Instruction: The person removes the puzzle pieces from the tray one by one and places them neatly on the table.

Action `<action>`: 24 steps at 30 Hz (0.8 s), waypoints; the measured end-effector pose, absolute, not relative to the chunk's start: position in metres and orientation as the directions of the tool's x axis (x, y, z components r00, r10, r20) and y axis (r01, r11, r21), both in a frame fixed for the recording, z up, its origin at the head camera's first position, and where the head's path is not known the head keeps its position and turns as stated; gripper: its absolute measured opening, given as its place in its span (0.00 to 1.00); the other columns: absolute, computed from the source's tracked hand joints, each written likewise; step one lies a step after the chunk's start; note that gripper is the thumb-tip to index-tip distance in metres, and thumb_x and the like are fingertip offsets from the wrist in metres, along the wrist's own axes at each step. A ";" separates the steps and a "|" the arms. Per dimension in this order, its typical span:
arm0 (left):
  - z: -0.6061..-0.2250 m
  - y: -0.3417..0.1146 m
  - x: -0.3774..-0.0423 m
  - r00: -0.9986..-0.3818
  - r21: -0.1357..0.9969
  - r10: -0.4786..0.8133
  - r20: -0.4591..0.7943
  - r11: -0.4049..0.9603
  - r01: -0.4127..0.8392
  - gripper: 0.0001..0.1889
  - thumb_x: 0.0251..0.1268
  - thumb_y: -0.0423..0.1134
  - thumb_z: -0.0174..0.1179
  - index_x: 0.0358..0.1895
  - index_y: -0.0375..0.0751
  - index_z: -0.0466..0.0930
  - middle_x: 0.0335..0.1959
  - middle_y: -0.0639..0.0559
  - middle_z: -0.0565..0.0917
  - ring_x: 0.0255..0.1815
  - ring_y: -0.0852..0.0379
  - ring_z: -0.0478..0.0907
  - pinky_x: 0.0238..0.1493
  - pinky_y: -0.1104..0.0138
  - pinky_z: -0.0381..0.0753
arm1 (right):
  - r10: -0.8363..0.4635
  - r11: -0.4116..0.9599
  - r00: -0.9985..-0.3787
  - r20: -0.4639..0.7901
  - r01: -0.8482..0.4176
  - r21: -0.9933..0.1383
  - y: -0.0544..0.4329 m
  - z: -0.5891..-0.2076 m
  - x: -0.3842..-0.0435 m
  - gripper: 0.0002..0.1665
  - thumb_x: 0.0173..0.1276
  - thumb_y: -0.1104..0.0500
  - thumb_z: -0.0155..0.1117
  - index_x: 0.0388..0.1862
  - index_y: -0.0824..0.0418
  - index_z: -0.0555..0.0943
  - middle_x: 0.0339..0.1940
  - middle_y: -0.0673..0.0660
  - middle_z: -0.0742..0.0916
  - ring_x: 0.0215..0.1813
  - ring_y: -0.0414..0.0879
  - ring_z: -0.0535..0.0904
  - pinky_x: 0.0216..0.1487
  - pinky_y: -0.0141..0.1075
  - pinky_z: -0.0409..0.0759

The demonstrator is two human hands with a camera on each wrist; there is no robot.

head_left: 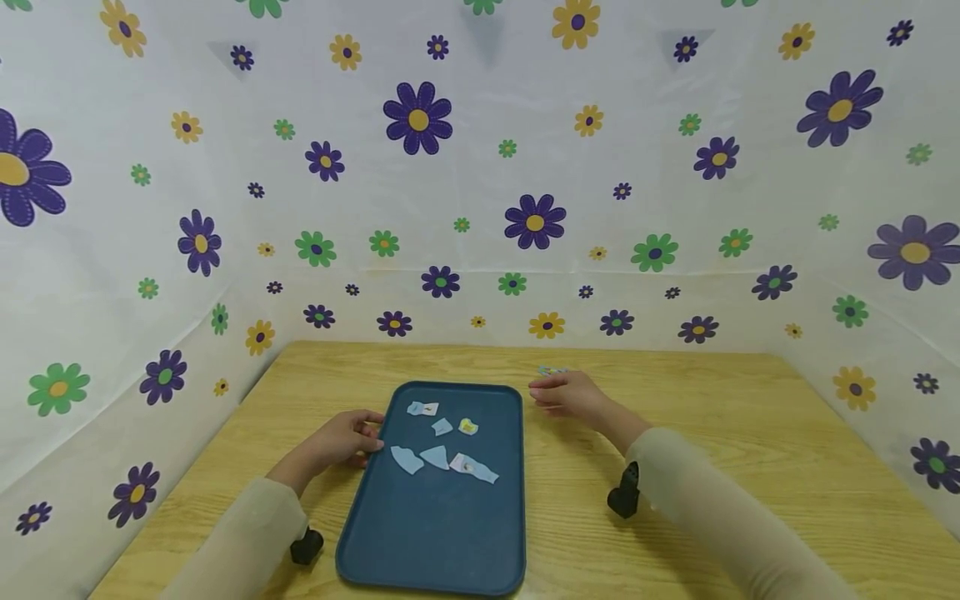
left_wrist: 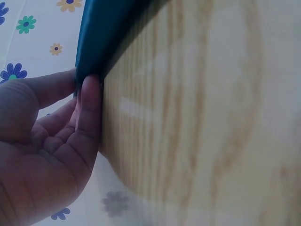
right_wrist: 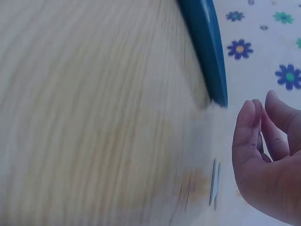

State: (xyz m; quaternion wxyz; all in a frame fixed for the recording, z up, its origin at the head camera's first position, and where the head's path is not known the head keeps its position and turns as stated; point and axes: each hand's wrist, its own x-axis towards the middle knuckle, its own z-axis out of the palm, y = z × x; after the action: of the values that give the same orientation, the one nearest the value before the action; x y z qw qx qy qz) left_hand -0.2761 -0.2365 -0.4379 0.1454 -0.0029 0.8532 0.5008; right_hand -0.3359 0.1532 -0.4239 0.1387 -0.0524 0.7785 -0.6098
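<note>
A dark blue rectangular tray [head_left: 442, 533] has several small light-blue cut pieces on its far half. Among them are a piece with a yellow patch [head_left: 468, 427] and a longer piece with a pinkish end [head_left: 480, 472]. My left hand [head_left: 347, 437] pinches the tray's left rim, thumb on top and fingers beneath, as the left wrist view shows. Just beyond the far right corner of the tray, my right hand [head_left: 573, 398] hovers with loosely bent fingers and holds nothing. Behind its fingertips lie more small blue pieces [head_left: 553, 369], partly covered by the hand.
The tray lies on a light wooden table [head_left: 675, 392]. A white cloth with printed flowers [head_left: 487, 183] closes off the back and both sides. Each wrist wears a small black device, one on the left [head_left: 307, 547] and one on the right [head_left: 624, 492].
</note>
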 end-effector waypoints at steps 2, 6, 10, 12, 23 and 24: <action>-0.437 -0.236 -0.275 -0.958 0.854 0.142 -0.248 0.499 -0.147 0.24 0.65 0.27 0.60 0.64 0.30 0.69 0.35 0.44 0.74 0.32 0.50 0.74 0.33 0.63 0.80 | -0.258 0.231 -0.955 -0.149 0.089 -0.969 0.144 -0.422 -0.333 0.20 0.70 0.62 0.62 0.58 0.71 0.78 0.50 0.64 0.83 0.51 0.54 0.81 0.48 0.41 0.81; -0.437 -0.236 -0.274 -0.961 0.850 0.140 -0.241 0.508 -0.139 0.24 0.65 0.28 0.60 0.64 0.30 0.69 0.35 0.44 0.74 0.33 0.51 0.74 0.33 0.63 0.80 | -0.274 0.220 -0.952 -0.138 0.077 -0.972 0.124 -0.418 -0.326 0.19 0.69 0.63 0.63 0.56 0.71 0.79 0.46 0.61 0.84 0.46 0.52 0.81 0.47 0.41 0.81; -0.439 -0.236 -0.274 -0.962 0.845 0.136 -0.235 0.518 -0.133 0.23 0.65 0.28 0.60 0.63 0.30 0.69 0.35 0.44 0.74 0.32 0.51 0.74 0.33 0.63 0.80 | -0.302 0.233 -0.944 -0.134 0.063 -0.971 0.105 -0.416 -0.318 0.19 0.69 0.63 0.64 0.55 0.72 0.79 0.45 0.58 0.84 0.45 0.50 0.80 0.46 0.40 0.81; -0.440 -0.236 -0.274 -0.963 0.847 0.135 -0.234 0.515 -0.134 0.23 0.65 0.28 0.60 0.63 0.30 0.70 0.34 0.44 0.74 0.32 0.50 0.74 0.33 0.63 0.79 | -0.326 0.244 -0.936 -0.135 0.055 -0.968 0.097 -0.417 -0.315 0.19 0.69 0.63 0.64 0.55 0.72 0.79 0.45 0.57 0.84 0.45 0.49 0.80 0.46 0.40 0.81; -0.442 -0.237 -0.274 -0.963 0.849 0.154 -0.221 0.516 -0.112 0.23 0.65 0.30 0.60 0.63 0.30 0.70 0.34 0.45 0.73 0.32 0.51 0.73 0.32 0.63 0.78 | -0.383 0.369 -0.915 -0.129 -0.023 -0.929 0.073 -0.422 -0.314 0.18 0.65 0.61 0.68 0.51 0.68 0.81 0.42 0.56 0.84 0.43 0.47 0.81 0.44 0.39 0.82; -0.443 -0.237 -0.275 -0.963 0.850 0.153 -0.222 0.515 -0.114 0.23 0.66 0.30 0.59 0.63 0.29 0.70 0.34 0.45 0.73 0.32 0.51 0.73 0.32 0.63 0.78 | -0.380 0.379 -0.916 -0.128 -0.028 -0.925 0.072 -0.422 -0.313 0.17 0.65 0.61 0.69 0.51 0.67 0.82 0.42 0.56 0.84 0.42 0.47 0.81 0.44 0.39 0.82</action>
State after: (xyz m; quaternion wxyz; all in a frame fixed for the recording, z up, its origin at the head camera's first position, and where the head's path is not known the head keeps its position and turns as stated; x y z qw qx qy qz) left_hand -0.2746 -0.2373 -0.4426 0.1359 0.0114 0.8597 0.4923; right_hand -0.3134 0.0717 -0.4222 0.1619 -0.1254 0.8145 -0.5428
